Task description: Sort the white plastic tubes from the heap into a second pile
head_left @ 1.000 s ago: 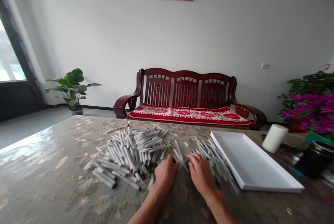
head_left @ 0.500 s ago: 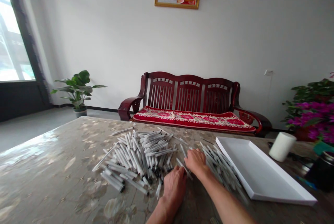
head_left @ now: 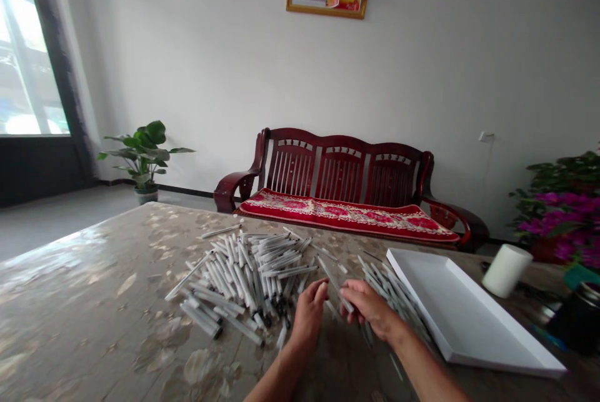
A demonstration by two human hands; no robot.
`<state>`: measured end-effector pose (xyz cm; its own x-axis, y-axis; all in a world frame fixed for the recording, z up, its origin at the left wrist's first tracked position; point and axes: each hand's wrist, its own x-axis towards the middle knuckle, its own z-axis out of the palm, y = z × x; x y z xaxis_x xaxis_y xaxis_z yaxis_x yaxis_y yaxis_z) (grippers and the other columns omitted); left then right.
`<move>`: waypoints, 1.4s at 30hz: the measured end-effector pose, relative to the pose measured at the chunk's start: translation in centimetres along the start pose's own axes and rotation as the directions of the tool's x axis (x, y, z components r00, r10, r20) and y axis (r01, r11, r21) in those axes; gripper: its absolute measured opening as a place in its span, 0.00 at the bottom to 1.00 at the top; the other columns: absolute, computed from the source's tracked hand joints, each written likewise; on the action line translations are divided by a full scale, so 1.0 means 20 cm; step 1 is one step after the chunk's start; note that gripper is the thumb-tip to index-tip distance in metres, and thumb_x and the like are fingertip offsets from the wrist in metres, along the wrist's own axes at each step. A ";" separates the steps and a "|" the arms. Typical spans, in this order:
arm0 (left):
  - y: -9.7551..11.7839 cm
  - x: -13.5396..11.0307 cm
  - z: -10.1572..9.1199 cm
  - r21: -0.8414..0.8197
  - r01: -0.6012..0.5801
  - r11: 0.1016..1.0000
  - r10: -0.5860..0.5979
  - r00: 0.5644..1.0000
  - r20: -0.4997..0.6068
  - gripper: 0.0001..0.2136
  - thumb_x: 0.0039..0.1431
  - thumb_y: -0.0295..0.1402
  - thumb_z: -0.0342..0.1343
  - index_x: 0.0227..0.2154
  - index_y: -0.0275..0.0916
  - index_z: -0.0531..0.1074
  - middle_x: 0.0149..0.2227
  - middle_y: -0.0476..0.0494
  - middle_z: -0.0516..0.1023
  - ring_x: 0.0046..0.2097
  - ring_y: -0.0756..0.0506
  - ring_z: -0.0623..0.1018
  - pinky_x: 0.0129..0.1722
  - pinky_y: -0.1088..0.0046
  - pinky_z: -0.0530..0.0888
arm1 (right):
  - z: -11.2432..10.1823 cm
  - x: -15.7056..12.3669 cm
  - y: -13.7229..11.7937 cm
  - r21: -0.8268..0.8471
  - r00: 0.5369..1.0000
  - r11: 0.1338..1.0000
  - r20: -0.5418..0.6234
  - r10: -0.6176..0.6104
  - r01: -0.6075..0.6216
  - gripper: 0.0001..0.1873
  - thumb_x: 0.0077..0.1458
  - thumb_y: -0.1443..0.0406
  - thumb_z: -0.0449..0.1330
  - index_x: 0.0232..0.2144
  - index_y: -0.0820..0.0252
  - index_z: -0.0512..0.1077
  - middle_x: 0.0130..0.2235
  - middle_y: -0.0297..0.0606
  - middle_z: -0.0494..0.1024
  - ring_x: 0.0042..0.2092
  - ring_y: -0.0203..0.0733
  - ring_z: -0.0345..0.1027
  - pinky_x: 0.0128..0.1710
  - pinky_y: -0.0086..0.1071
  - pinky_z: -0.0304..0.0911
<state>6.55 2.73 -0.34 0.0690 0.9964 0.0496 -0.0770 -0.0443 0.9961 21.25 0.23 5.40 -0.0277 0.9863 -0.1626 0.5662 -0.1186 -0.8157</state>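
Observation:
A heap of several white pen barrels with dark tips (head_left: 244, 274) lies on the marbled table (head_left: 94, 302). A second, thinner row of pens (head_left: 394, 292) lies to the right of my hands. My right hand (head_left: 370, 305) is raised a little off the table, fingers pinched on one white pen (head_left: 334, 283) that slants up to the left. My left hand (head_left: 309, 314) is beside it, fingers curled, its fingertips touching the same pen.
A shallow white tray (head_left: 464, 321) lies on the table to the right. Behind it stand a white cylinder (head_left: 506, 271) and a dark pot (head_left: 574, 324). A red wooden bench (head_left: 342, 195) stands against the far wall, with potted plants (head_left: 143, 152) on the floor.
My right hand drew back from the pens with one pen pinched in it and rose off the table. My left hand came up beside it. The camera tilted upward slightly.

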 end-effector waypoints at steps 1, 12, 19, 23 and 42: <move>0.00 0.01 0.01 -0.101 0.058 0.993 -0.054 0.998 0.039 0.22 0.53 0.52 0.57 0.37 0.36 0.78 0.23 0.51 0.71 0.21 0.51 0.66 0.22 0.75 0.62 | 0.01 -0.03 0.02 0.118 0.998 0.993 0.063 0.020 -0.027 0.14 0.57 0.56 0.51 0.35 0.59 0.70 0.25 0.31 0.76 0.19 0.31 0.63 0.17 0.24 0.45; -0.02 0.00 0.05 -0.396 0.166 0.903 -0.205 0.977 -0.058 0.26 0.35 0.58 0.66 0.24 0.38 0.70 0.18 0.59 0.61 0.19 0.56 0.56 0.18 0.79 0.51 | 0.05 -0.07 0.16 -0.227 0.946 0.947 -0.180 -0.268 0.225 0.10 0.59 0.61 0.52 0.30 0.55 0.72 0.30 0.37 0.79 0.33 0.41 0.73 0.31 0.30 0.62; -0.01 0.07 -0.04 0.298 -0.212 0.931 0.258 0.958 -0.123 0.14 0.57 0.44 0.56 0.23 0.40 0.70 0.26 0.51 0.69 0.29 0.49 0.69 0.30 0.75 0.64 | 0.00 -0.03 0.24 -0.508 0.824 0.823 -0.331 -0.459 0.255 0.13 0.60 0.67 0.53 0.41 0.55 0.77 0.43 0.43 0.81 0.47 0.49 0.74 0.47 0.39 0.65; 0.02 0.01 -0.01 0.789 -0.265 0.555 0.365 0.929 0.056 0.08 0.64 0.34 0.53 0.29 0.42 0.73 0.36 0.47 0.75 0.37 0.47 0.75 0.34 0.74 0.64 | 0.00 -0.01 0.22 -0.375 0.771 0.868 -0.426 -0.473 0.326 0.16 0.62 0.61 0.53 0.46 0.55 0.77 0.47 0.43 0.80 0.50 0.49 0.73 0.52 0.41 0.65; 0.12 0.01 -0.04 0.888 -0.410 0.207 0.378 0.871 0.314 0.27 0.56 0.23 0.60 0.58 0.48 0.66 0.57 0.41 0.71 0.53 0.40 0.75 0.51 0.65 0.71 | 0.03 -0.01 0.29 0.287 0.770 0.902 -0.634 -0.073 0.322 0.27 0.55 0.44 0.54 0.41 0.58 0.75 0.35 0.47 0.82 0.35 0.50 0.77 0.35 0.41 0.74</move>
<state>5.68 2.79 1.94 0.3432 0.8285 0.4425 0.8395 -0.4819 0.2511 24.13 -0.68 0.36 0.4602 0.8405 0.2862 0.2654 0.1774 -0.9477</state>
